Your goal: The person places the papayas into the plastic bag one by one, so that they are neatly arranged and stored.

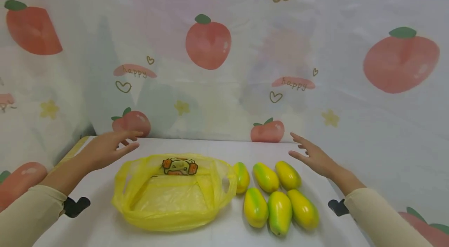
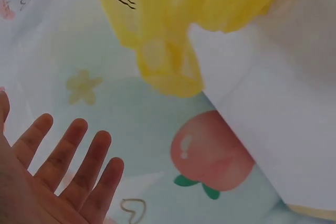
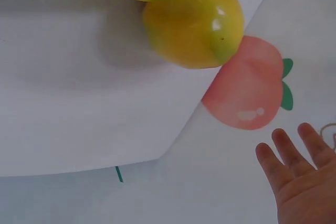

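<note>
A yellow plastic bag [image 1: 172,194] with a cartoon face printed on it lies on the table, its mouth spread wide and its loop handles to either side. Several glossy yellow-green fruits [image 1: 280,212], mango-like in shape, are grouped to its right. Above the table beyond the bag's left side, my left hand [image 1: 106,149] is raised with loosely extended fingers and holds nothing. My right hand [image 1: 313,157] hovers to the right of the fruits, also holding nothing. Both wrist views show the hands' fingers spread, apart from the bag [image 2: 170,61] and the nearest fruit [image 3: 194,22].
The white tabletop [image 1: 224,147] ends at a back edge against a hanging cloth [image 1: 224,99] printed with peaches, flowers and hearts. More of this cloth covers the left side. Black straps [image 1: 75,207] show near both wrists.
</note>
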The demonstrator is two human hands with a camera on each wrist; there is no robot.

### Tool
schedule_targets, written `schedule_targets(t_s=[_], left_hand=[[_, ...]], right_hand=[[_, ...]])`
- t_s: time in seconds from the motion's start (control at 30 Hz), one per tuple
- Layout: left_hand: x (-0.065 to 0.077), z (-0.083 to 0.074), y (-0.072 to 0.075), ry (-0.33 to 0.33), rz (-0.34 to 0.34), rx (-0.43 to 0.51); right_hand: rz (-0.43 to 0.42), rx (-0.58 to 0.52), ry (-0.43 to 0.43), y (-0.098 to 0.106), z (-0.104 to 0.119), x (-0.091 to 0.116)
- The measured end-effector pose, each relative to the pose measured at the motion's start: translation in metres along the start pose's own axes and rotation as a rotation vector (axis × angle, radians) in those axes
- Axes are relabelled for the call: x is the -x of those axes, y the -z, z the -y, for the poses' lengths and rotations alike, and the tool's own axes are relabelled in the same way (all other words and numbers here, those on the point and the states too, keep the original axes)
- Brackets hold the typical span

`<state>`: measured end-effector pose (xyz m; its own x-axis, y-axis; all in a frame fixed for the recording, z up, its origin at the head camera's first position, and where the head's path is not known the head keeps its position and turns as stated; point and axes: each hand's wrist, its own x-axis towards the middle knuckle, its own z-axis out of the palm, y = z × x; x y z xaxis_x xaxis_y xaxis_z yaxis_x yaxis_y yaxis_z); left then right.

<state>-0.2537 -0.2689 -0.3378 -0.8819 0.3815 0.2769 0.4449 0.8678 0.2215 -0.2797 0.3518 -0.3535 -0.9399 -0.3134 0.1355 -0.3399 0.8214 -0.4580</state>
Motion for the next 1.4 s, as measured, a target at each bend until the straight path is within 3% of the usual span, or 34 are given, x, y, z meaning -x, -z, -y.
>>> schedule_targets(t_s=[0.4,0.6,0.77,0.93,1.4], left_hand=[[0.037,0.025,-0.032,0.116,-0.077,0.157],[0.053,0.032,-0.047,0.163,-0.124,0.223],[0.063,0.036,-0.057,0.190,-0.122,0.266],[0.069,0.036,-0.062,0.201,-0.123,0.344],[0.071,0.034,-0.072,0.248,-0.126,0.439]], right_hand=[[-0.015,-0.020,-0.135,-0.020,-0.034,0.018],[0.009,-0.094,-0.191,-0.032,-0.043,0.020],[0.042,-0.160,-0.216,-0.039,-0.047,0.022],[0.084,-0.190,-0.254,-0.045,-0.048,0.025],[0.145,-0.174,-0.337,-0.059,-0.049,0.028]])
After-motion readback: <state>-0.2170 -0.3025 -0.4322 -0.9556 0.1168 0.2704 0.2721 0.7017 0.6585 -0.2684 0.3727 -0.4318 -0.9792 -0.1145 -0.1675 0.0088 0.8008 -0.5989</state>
